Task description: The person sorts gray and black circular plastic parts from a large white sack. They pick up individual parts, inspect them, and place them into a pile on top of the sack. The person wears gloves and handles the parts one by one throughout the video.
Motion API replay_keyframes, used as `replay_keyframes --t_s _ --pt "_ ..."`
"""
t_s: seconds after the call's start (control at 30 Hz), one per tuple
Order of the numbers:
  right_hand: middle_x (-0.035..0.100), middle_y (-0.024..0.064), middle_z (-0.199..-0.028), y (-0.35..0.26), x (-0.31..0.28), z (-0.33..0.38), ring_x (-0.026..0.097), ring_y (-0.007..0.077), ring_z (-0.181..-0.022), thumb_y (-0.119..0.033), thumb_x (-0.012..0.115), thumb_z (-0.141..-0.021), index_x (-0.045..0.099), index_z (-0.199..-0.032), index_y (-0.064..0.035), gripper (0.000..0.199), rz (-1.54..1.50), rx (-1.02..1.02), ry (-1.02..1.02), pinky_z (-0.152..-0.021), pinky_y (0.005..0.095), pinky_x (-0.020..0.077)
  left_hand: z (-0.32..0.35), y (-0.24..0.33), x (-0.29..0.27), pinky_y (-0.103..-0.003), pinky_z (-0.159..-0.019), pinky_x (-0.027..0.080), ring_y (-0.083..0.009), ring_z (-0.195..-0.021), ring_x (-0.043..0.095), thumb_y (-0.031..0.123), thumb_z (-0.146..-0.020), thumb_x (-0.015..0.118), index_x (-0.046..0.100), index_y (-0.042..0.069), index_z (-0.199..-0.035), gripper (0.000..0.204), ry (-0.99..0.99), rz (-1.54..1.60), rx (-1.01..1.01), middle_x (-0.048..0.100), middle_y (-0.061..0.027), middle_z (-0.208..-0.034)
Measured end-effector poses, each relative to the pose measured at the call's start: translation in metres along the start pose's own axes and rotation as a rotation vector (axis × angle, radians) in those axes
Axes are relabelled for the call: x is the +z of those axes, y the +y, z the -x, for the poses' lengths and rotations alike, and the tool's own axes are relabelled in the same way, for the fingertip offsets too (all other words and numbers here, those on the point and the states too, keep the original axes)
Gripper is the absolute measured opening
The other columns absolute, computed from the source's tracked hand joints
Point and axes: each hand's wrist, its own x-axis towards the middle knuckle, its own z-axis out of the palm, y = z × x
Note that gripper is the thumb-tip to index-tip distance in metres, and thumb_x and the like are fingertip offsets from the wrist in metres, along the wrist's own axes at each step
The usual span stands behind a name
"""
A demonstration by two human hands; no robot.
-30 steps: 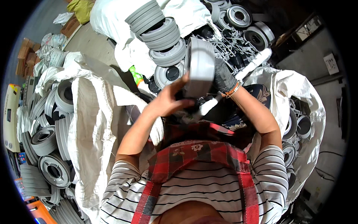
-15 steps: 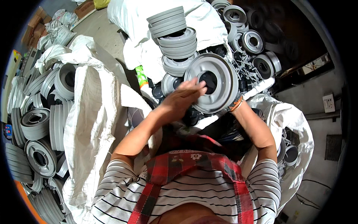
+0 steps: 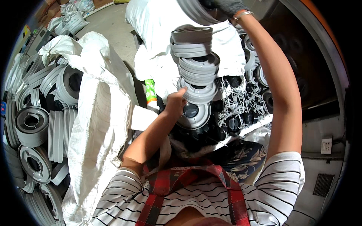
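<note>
At the top edge, my right hand (image 3: 230, 8), in a dark grey glove, grips a grey plastic wheel-shaped part (image 3: 196, 12), partly cut off by the frame. A leaning stack of similar grey parts (image 3: 198, 71) stands ahead of me. In front of it lies a grey wheel with a black centre (image 3: 203, 116). Bare, my left hand (image 3: 175, 103) is beside the lower stack, at that wheel's upper left edge. Its fingers look curled, with one fingertip up against the stack; whatever they hold is hidden.
Black round pieces and loose white plastic strips (image 3: 241, 101) lie right of the stack. On the left, a white woven sack (image 3: 100, 116) stands beside piled grey wheels (image 3: 32, 122). Another white sack (image 3: 154, 37) is behind the stack. More wheels sit at the far right.
My right hand has carried the grey wheel up and away, past the top of the stack. My left hand has left that wheel and come down beside the lower stack. The view has shifted.
</note>
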Motion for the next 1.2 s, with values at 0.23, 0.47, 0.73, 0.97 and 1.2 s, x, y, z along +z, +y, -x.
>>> replay_keyframes --t_s 0.23,0.47,0.73,0.97,1.2 --pt "0.062 0.0164 -0.105 0.028 0.089 -0.021 0.061 0.0292 -0.095 -0.031 0.055 -0.082 0.054 -0.116 -0.0077 0.042 0.08 -0.014 -0.47 -0.081 0.0376 0.0486 -0.033 0.0 -0.009 -0.027 -0.078 0.046 -0.0166 -0.089 0.059 0.019 -0.081 0.066 0.056 -0.002 -0.112 0.038 0.043 -0.093 -0.048 0.062 -0.0083 -0.1" --pt "0.063 0.0205 -0.091 0.171 0.096 0.053 0.06 0.0419 -0.083 -0.011 0.044 -0.086 0.045 -0.123 -0.0169 0.037 0.383 -0.489 -0.319 -0.073 0.0477 0.0484 -0.059 -0.027 -0.01 -0.034 -0.088 0.047 -0.0265 -0.096 0.06 0.009 -0.081 0.056 0.049 -0.007 -0.116 0.039 -0.413 0.148 0.093 0.06 -0.014 -0.105" --pt "0.058 0.0124 -0.115 0.198 0.082 0.122 0.057 0.0327 -0.101 -0.027 0.048 -0.091 0.056 -0.114 -0.0119 0.029 0.304 -0.288 -0.089 -0.087 0.0373 0.046 -0.018 -0.022 0.016 -0.041 -0.091 0.046 -0.0302 -0.103 0.057 0.008 -0.079 0.053 0.042 -0.011 -0.12 0.047 -0.485 0.168 0.264 0.054 -0.0194 -0.113" --pt "0.058 0.0158 -0.117 0.147 0.049 0.165 0.056 0.0309 -0.106 -0.031 0.049 -0.092 0.052 -0.123 -0.0025 0.042 0.062 -0.156 0.063 -0.091 0.0396 0.043 0.051 -0.029 0.023 -0.037 -0.088 0.046 -0.0242 -0.103 0.052 0.01 -0.079 0.058 0.035 -0.008 -0.12 0.05 -0.463 0.05 0.368 0.046 -0.0207 -0.114" --pt "0.061 0.0097 -0.096 0.094 -0.036 0.233 0.058 0.0154 -0.08 -0.003 0.055 -0.089 0.051 -0.111 0.0011 0.023 -0.705 0.206 0.342 -0.072 0.029 0.0499 0.095 -0.048 0.017 -0.037 -0.1 0.033 -0.0287 -0.121 0.033 0.009 -0.07 0.063 0.013 -0.006 -0.133 0.082 -0.341 -0.165 0.484 0.033 -0.0239 -0.129"
